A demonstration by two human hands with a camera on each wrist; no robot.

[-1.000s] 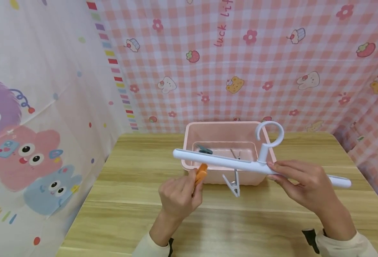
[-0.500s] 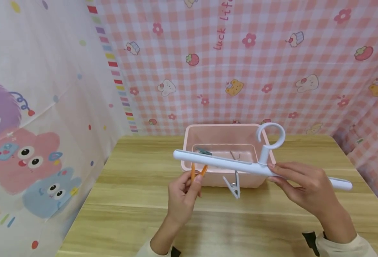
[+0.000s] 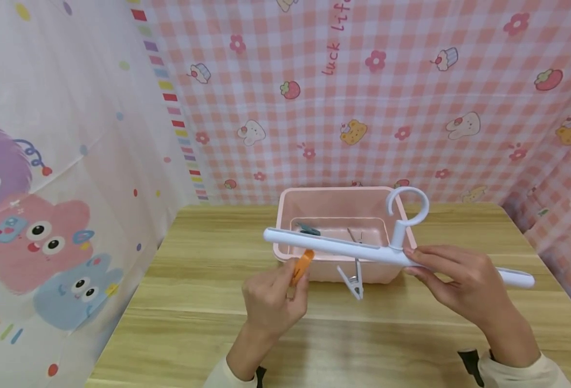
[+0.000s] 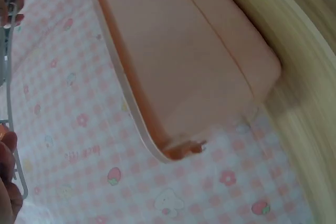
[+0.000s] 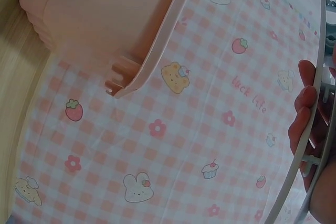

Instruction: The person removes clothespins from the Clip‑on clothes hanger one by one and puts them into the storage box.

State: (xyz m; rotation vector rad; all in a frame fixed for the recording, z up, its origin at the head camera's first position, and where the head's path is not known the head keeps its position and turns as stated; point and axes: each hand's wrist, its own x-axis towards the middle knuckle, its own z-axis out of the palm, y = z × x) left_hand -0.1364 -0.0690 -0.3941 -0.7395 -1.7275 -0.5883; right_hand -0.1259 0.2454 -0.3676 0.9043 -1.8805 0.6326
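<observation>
- Hanger bar point(image 3: 334, 247): pale blue plastic with a ring hook point(image 3: 408, 203) standing up from it. We log it as held level above the tabletop point(image 3: 188, 302), across the front of the basin, which leaves its underside open for pegs.
- Right hand point(image 3: 460, 280): its fingers are curled around the bar just right of the hook stem. We judge this grip near the middle keeps the long bar balanced; the free right end reaches toward the tabletop's right edge.
- Left hand point(image 3: 273, 302): thumb and fingers pinch an orange peg point(image 3: 302, 266) by its tail, tip pointing up at the bar's left part. The peg's tip lies just under the bar; we cannot tell whether they touch.
- White peg point(image 3: 352, 278): it hangs from the bar's underside near the middle, well apart from both hands.
- Pink basin point(image 3: 285, 215): it stands at the tabletop's far edge, middle, directly behind the bar. Inside we see a teal peg point(image 3: 307, 228) and a grey one point(image 3: 356, 234) on the floor, within easy reach.
- Backdrop: pink checked cloth point(image 3: 392, 97) behind; cartoon-printed curtain point(image 3: 47, 188) along the left edge.
</observation>
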